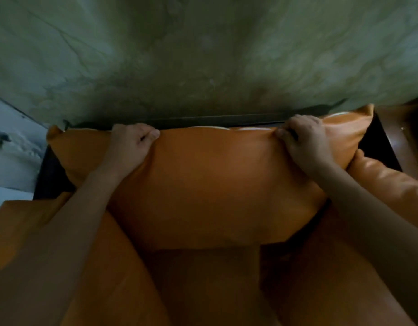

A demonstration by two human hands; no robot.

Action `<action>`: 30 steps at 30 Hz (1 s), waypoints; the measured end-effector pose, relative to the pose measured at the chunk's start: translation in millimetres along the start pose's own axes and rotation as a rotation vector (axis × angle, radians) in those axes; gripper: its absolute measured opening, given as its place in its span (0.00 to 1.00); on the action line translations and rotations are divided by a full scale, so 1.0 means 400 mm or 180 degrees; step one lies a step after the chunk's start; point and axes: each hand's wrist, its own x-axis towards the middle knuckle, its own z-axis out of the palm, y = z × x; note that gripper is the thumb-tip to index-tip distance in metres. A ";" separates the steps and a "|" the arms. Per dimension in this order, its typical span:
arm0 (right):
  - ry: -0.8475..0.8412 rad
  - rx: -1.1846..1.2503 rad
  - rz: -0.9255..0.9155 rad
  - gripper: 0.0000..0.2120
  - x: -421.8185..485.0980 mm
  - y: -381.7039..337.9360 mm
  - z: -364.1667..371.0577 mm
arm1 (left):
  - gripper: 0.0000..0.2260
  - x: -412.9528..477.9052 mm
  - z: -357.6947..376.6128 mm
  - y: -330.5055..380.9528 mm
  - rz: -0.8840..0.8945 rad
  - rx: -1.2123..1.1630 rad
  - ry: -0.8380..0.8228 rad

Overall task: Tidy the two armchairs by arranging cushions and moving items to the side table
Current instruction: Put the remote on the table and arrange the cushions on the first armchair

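Observation:
A large orange leather back cushion (210,184) stands upright against the back of an orange armchair (208,285), filling the middle of the head view. My left hand (130,144) grips the cushion's top edge left of centre, fingers curled over it. My right hand (304,140) pinches the same top edge right of centre. Both forearms reach in from the bottom corners. The seat cushion lies below, between the two padded orange armrests (386,182).
A greenish marbled wall (203,55) rises directly behind the chair. A dark wooden side table (405,137) shows at the right edge, beside the armrest. Pale floor or window area appears at the left edge.

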 end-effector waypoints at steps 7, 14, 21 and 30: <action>-0.0555 -0.0277 -0.0041 0.14 -0.057 0.053 -0.020 | 0.18 -0.074 -0.014 -0.019 -0.0229 0.0338 -0.0226; -0.0052 -0.0229 0.1628 0.32 -0.076 0.183 -0.119 | 0.32 -0.121 -0.079 -0.171 -0.2455 0.0191 0.0723; 0.0689 0.1190 0.3203 0.25 -0.074 0.244 -0.122 | 0.35 -0.143 -0.084 -0.205 -0.3716 -0.0767 0.1852; 0.1223 0.1230 0.2367 0.22 -0.129 0.248 -0.121 | 0.15 -0.187 -0.117 -0.215 -0.2903 -0.0874 0.1969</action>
